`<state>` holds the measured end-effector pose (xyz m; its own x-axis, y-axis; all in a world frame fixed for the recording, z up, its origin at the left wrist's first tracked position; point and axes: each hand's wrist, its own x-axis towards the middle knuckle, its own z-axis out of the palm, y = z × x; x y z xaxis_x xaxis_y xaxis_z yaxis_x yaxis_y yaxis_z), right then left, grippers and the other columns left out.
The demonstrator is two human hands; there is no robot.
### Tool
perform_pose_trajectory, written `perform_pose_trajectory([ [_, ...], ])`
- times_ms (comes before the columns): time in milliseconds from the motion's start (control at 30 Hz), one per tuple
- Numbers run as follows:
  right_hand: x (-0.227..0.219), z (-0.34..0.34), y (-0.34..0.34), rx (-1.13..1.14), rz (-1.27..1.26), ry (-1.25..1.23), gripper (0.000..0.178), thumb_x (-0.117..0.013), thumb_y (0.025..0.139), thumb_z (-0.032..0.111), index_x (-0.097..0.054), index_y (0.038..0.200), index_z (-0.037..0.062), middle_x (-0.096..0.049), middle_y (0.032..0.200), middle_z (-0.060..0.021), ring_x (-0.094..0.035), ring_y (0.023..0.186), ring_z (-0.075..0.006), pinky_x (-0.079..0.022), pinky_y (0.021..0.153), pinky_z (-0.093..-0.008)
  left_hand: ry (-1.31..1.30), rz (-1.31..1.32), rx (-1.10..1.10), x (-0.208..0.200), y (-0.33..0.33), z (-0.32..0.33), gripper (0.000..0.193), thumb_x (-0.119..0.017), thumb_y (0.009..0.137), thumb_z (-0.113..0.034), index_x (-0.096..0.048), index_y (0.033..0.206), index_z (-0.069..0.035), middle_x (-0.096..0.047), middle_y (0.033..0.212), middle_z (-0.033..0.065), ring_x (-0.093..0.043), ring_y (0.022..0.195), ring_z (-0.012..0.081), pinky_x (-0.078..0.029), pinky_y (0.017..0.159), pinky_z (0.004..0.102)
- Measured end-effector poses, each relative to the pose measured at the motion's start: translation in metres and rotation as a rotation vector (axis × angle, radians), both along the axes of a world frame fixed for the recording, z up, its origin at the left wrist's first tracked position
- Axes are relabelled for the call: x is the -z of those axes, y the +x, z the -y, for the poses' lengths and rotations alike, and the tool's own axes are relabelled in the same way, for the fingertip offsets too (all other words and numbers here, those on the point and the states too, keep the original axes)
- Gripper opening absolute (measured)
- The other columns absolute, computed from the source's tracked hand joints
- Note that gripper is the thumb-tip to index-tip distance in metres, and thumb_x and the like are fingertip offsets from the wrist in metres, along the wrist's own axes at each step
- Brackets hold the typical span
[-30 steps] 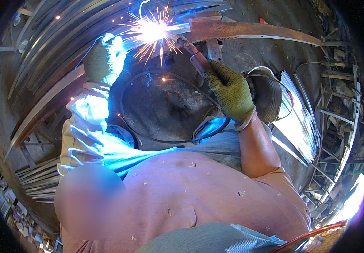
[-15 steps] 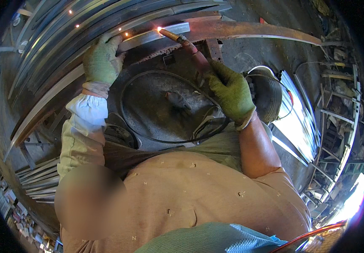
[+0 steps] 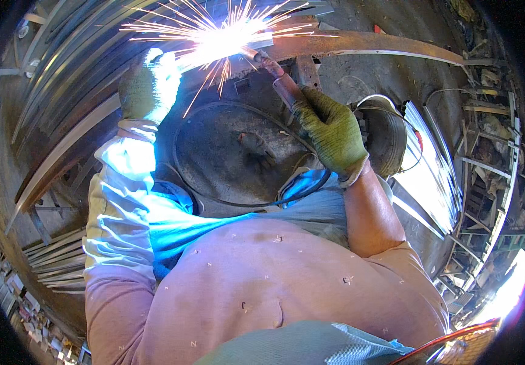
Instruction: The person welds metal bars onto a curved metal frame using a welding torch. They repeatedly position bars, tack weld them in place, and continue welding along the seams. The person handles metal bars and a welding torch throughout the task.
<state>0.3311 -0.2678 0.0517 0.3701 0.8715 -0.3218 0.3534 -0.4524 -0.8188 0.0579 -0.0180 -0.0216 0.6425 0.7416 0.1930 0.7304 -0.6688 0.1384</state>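
Observation:
My right hand (image 3: 333, 131), in a green work glove, is closed round the handle of a welding torch (image 3: 288, 90). The torch slants up and left. At its tip burns a glaring white arc (image 3: 227, 38), throwing sparks out all round. The glare hides most of a short bright metal bar (image 3: 266, 42) lying along a rusty curved beam (image 3: 366, 42); only the bar's right end shows. My left hand (image 3: 143, 91), gloved too and lit blue-white, is closed at the bar's left end, just left of the arc. Its fingertips are partly washed out.
Long metal strips (image 3: 67, 67) lie bundled at the upper left. A black cable (image 3: 180, 155) loops over the floor between the hands and my body. Right of my right hand stands a dark round container (image 3: 384, 143), beside shiny sheet strips (image 3: 430, 173). Metal frames (image 3: 487, 164) line the right side.
The small glow at the torch tip has flared into a bright arc with flying sparks, lighting my left arm and lap blue-white. Both hands stay in nearly the same place.

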Motion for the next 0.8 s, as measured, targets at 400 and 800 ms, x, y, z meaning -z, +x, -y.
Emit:
perform_pose_trajectory([
  [400,-0.001,0.001,0.000,0.004,-0.053,0.011,0.048,-0.071,0.112,0.024,-0.067,0.154,0.0008,-0.080,0.129,-0.0110,-0.068,0.114,-0.0119,-0.056,0.102,-0.0307,0.005,0.013,-0.015,0.000,0.002,0.005,0.051,-0.090,0.089,-0.023,-0.076,0.138,-0.014,-0.073,0.141,0.0120,-0.077,0.115,0.0401,-0.063,0.097,0.0498],
  [800,0.007,0.002,0.000,0.015,-0.043,0.049,0.045,-0.071,0.112,0.024,-0.070,0.151,0.0016,-0.081,0.127,-0.0125,-0.071,0.113,-0.0148,-0.057,0.101,-0.0327,0.054,0.094,0.005,0.006,0.001,0.001,0.040,-0.088,0.089,-0.019,-0.079,0.127,-0.009,-0.077,0.129,0.0133,-0.078,0.112,0.0385,-0.064,0.095,0.0473],
])
